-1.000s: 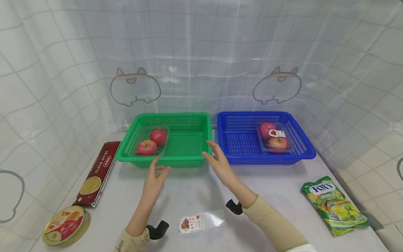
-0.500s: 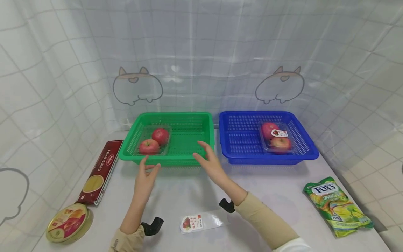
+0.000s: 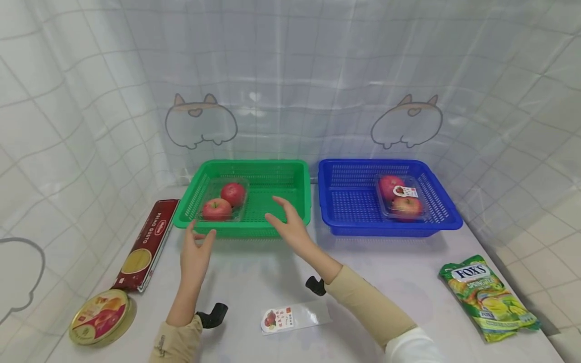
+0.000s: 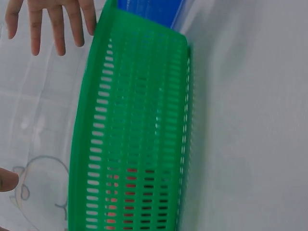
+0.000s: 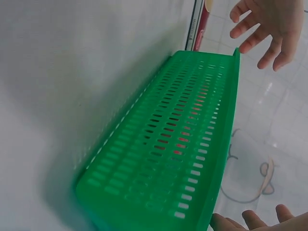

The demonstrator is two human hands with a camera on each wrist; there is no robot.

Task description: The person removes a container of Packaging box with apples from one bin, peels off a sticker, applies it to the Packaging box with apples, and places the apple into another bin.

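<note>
Hands (image 3: 195, 252) near green basket (image 3: 254, 229)

A blue basket (image 3: 349, 201) stands right of centre, against the back of the white table (image 3: 254, 277). In its right half lies a clear tray of two red apples (image 3: 399, 199) with a small label on top. At lower right a green bag of Fox's sweets (image 3: 487, 297) lies flat. At the left edge a long dark red pasta box (image 3: 145, 244) lies lengthwise, and below it, in the lower left corner, a round gold tin (image 3: 101, 316). Near the bottom centre lies a clear wrapper with a fruit label (image 3: 292, 317). A tiled white curtain (image 3: 290, 75) with cat outlines hangs behind.
</note>
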